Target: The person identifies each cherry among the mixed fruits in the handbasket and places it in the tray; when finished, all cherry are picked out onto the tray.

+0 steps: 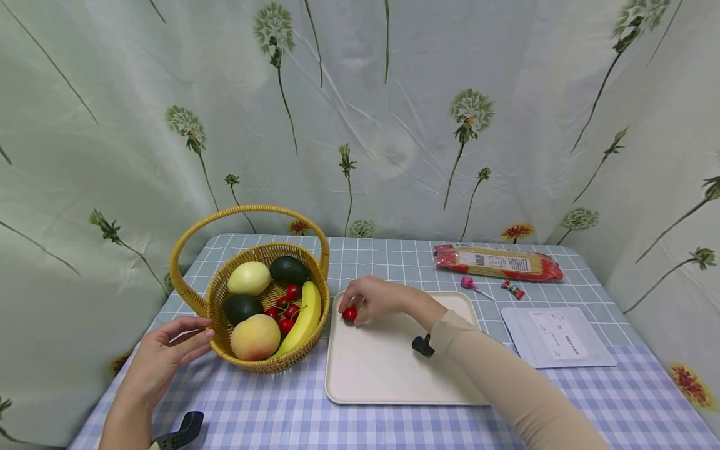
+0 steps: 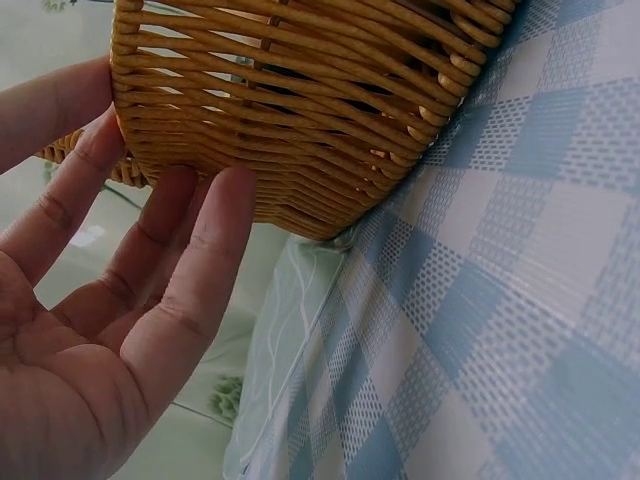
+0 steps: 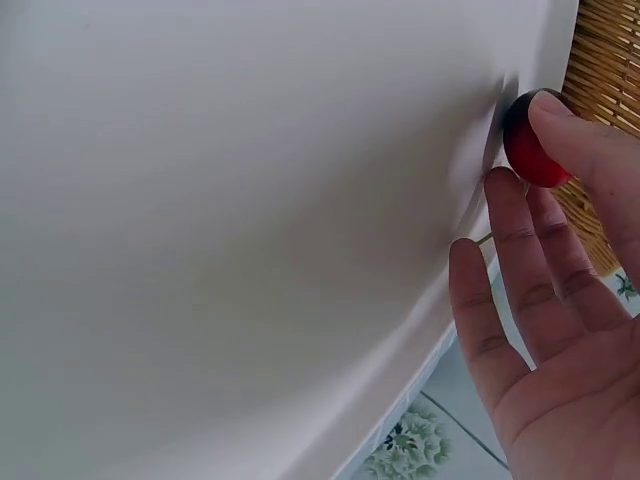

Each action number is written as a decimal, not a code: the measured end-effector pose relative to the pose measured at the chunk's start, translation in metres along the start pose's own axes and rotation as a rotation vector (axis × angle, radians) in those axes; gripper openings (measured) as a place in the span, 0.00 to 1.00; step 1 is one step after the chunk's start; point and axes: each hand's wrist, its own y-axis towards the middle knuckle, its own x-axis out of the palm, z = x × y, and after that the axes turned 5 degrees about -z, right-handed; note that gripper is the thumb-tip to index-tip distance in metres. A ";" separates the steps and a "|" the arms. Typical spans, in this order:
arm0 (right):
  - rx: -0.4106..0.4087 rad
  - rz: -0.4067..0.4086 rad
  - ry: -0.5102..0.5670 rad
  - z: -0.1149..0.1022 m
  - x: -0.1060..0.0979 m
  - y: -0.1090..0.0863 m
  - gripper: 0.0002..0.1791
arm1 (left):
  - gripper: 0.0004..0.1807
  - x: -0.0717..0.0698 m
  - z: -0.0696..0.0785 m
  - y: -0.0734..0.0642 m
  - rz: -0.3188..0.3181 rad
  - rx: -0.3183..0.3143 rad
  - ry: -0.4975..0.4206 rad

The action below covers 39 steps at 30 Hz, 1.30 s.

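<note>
My right hand pinches a red cherry over the left part of a cream tray. In the right wrist view, the thumb lies against the cherry and a thin stem shows by the fingers. My left hand touches the left side of a yellow wicker basket with fairly straight fingers. The left wrist view shows those fingertips against the woven wall. Inside the basket are a banana, a peach, several cherries, two dark green avocado-like fruits and a pale yellow-green round fruit.
Behind the tray, to the right, lies a red-and-clear pasta packet. A pink lollipop and a small wrapped candy are in front of it. A flat white labelled pouch sits right of the tray. The basket's tall handle arches upward.
</note>
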 end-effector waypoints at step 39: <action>-0.030 -0.008 -0.094 -0.006 -0.002 0.001 0.15 | 0.09 0.001 0.001 0.000 0.009 -0.046 0.038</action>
